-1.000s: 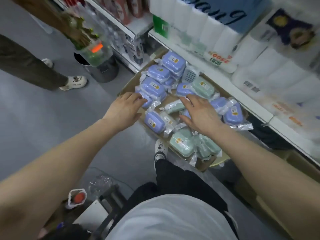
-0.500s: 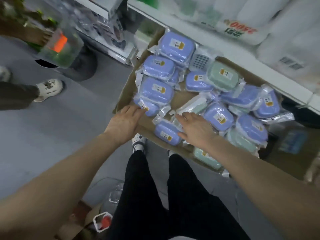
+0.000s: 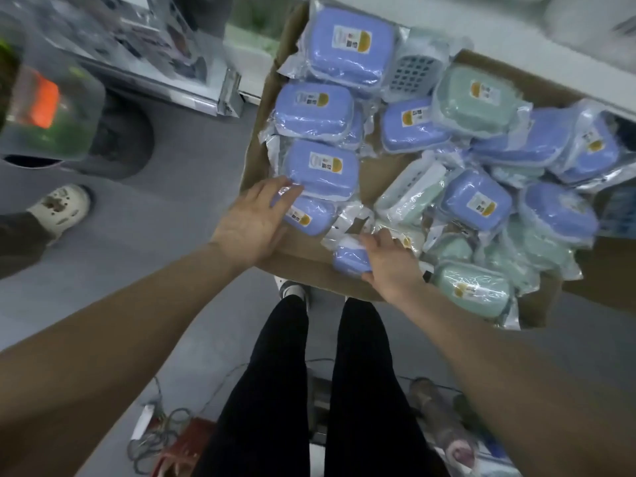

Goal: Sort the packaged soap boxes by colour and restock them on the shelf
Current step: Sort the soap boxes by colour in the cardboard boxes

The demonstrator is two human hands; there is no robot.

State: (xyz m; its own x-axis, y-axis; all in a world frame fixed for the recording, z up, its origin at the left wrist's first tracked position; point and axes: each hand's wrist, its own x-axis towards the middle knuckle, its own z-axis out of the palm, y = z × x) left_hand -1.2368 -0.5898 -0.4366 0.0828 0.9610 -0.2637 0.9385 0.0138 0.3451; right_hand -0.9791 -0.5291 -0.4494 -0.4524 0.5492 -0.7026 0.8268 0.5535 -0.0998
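The soap boxes are being kept, colours still mixed, in an open cardboard carton (image 3: 382, 173) just below the white shelf (image 3: 550, 46). The blue ones are being gathered along its left side, while most green ones are lying towards its near right corner.

A small blue soap box (image 3: 349, 259) at the carton's near edge is being gripped by the right hand (image 3: 390, 263), with fingers curled over its top and the thumb set against its near side. The left hand (image 3: 253, 223) is being held flat with fingers spread, its fingertips touching the near end of the column of blue soap boxes (image 3: 321, 165).

The clear wrappers are judged loose and slippery. The gripped box could therefore be lifted by its film alone and dropped over the carton's low near edge. The blue column is overlapping unevenly, so a push from the left fingertips could set it sliding. A green soap box (image 3: 471, 290) at the near right corner is lying close beside the right forearm and could be knocked out as that arm is being drawn back.

Compared with half a second earlier, the right hand is now being seen further left, on the blue box that was lying just beside it. The left fingers are being spread wider and reached further up the column. The carton is being viewed more steeply from above.
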